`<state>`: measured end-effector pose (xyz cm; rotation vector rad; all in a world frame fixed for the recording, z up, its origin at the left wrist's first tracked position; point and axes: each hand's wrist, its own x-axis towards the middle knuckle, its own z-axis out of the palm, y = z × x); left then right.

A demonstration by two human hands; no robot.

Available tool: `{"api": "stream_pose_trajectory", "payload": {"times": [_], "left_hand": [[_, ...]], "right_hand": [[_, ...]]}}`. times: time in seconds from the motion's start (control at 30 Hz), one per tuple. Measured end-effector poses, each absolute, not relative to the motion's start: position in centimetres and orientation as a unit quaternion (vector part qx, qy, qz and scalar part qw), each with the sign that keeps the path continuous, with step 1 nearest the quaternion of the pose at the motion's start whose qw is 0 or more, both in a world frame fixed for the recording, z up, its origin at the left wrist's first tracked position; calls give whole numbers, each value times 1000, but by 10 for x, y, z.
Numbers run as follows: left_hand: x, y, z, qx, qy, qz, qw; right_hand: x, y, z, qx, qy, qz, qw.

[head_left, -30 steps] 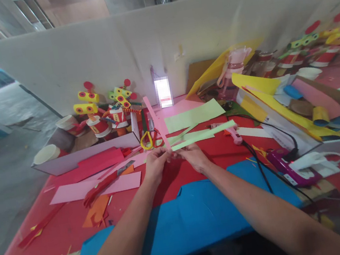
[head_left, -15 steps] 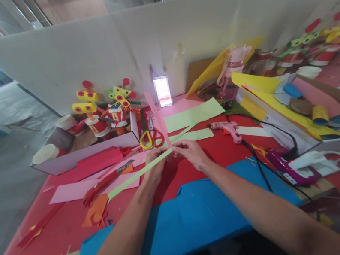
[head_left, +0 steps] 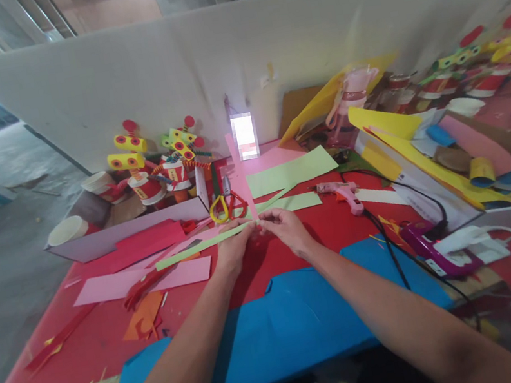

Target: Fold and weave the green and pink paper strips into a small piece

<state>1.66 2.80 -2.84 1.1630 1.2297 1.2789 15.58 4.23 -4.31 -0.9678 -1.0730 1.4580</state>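
Observation:
Both my hands meet over the red table, pinching two paper strips where they cross. A light green paper strip (head_left: 201, 246) reaches out to the left over my left hand (head_left: 236, 245). From the same joint a pink paper strip (head_left: 242, 180) stands up, pointing away from me. My right hand (head_left: 286, 231) presses its fingertips on the joint from the other side. The fingers hide how the strips meet. Just beyond my left hand lie scissors (head_left: 227, 206) with one yellow and one red handle loop. A light green sheet (head_left: 294, 172) lies behind the hands.
A pink glue gun (head_left: 341, 193) lies on the right, its black cord running to a purple power strip (head_left: 442, 252). Blue sheets (head_left: 300, 315) cover the near edge. Paper-cup figures (head_left: 144, 187) stand in a box at left; a box of paper scraps (head_left: 467, 166) stands at right.
The green strip's left end has risen, so the strip lies flatter across. The pink strip's far end has swung slightly right, more upright. Both hands stay in nearly the same place.

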Motion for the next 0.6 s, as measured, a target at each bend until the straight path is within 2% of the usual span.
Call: {"api": "stream_pose_trajectory", "payload": {"times": [0.13, 0.3, 0.6], "left_hand": [[18, 27, -25, 519, 518, 513, 446], [16, 25, -26, 528, 537, 502, 424], [15, 26, -29, 493, 515, 511, 480]], "right_hand": [[157, 42, -43, -389, -467, 624, 491], [156, 40, -44, -376, -402, 666, 504], [156, 41, -42, -385, -405, 658, 505]]}}
